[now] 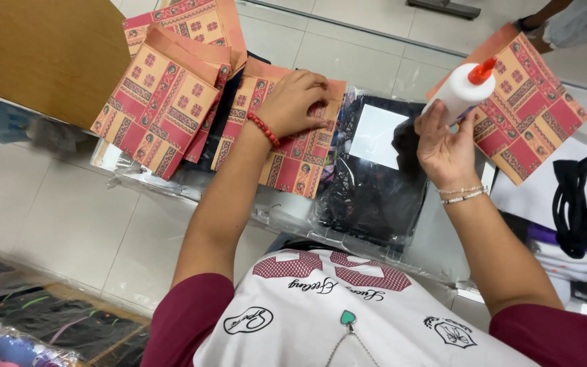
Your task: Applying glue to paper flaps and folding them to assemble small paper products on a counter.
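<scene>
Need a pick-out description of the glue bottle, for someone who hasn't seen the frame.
Start at the glass counter and go to its right side, where the right hand is raised above a clear-wrapped black garment. The glue bottle is gripped in that hand, tilted, in front of an orange patterned paper bag. It is the only plain white thing with a red pointed cap.

floor [69, 217]: pale tiles | glass counter [436, 238] | wooden board [42, 54]
</scene>
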